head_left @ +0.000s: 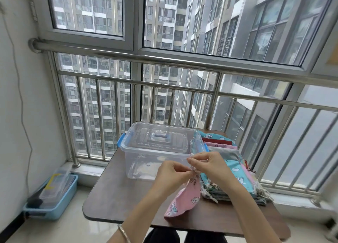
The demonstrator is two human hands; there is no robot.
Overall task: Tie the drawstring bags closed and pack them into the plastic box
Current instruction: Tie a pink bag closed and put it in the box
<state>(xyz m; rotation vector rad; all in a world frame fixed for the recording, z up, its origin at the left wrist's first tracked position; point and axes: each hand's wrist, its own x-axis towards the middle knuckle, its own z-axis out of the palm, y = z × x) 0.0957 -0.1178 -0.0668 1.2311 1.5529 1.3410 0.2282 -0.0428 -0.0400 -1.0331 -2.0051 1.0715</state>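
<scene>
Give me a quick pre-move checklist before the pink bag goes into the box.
1. Pink drawstring bag held by its cord in both the left hand and right hand: ok.
2. Knot finished: cannot tell, cord too small to read.
3. Clear plastic box open: not ok, lid sits on top.
4. Box latches fastened: cannot tell.
5. Path to box clear of the bag stack: ok, stack lies to the right.
6. Box fully on the table: ok.

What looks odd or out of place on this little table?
One oddity: the clear plastic box has its lid still on, though bags go inside. Both hands are tying the pink bag; the bag pile looks tidy.
</scene>
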